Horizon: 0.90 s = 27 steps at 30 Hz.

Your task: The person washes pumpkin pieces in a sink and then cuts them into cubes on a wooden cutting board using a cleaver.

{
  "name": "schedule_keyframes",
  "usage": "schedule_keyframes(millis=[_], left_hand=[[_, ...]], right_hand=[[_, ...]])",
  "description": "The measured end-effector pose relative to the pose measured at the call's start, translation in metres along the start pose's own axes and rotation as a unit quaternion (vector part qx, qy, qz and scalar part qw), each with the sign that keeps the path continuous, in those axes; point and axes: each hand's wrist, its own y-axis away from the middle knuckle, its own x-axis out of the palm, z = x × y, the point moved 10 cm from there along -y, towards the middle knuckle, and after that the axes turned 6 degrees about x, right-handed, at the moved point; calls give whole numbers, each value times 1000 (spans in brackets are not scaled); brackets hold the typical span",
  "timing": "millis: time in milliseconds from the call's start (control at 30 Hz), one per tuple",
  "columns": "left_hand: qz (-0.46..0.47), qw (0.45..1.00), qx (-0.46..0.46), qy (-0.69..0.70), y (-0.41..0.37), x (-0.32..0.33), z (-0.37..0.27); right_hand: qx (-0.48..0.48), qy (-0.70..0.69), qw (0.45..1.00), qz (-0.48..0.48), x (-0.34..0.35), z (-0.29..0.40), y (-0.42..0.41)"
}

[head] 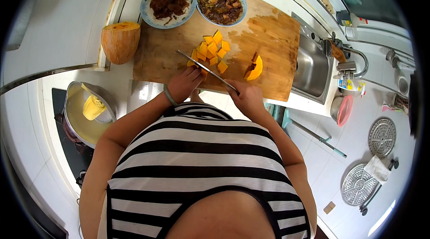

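Note:
My right hand [247, 98] grips the handle of a kitchen knife [207, 69], its blade slanting up and left across the wooden cutting board [268, 86]. Under the near side of the blade, the fingers of my left hand [184, 83] press on orange pumpkin that they partly cover. Just beyond the knife lies a loose heap of cut pumpkin pieces [212, 48]. A curved pumpkin wedge [257, 67] rests apart to the right. At the board's left edge stands a large cut pumpkin [120, 42], its orange flesh facing up.
Two plates of cooked food [144, 12] [221, 22] sit on the far side of the board. A steel sink [310, 66] with a faucet [362, 61] adjoins on the right. To the left, a large pot [77, 118] holds a yellow object [93, 107] on a perforated metal piece.

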Motion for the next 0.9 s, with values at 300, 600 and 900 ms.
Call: schedule_keyframes(millis=[300, 600, 900], left_hand=[[-9, 1000, -12, 3, 0, -2, 0], [-24, 999, 6, 28, 2, -5, 1], [-8, 999, -10, 35, 5, 1, 3]], right_hand=[[36, 38, 998, 41, 16, 2, -4], [31, 59, 994, 88, 47, -19, -34], [38, 47, 994, 91, 10, 2, -9]])
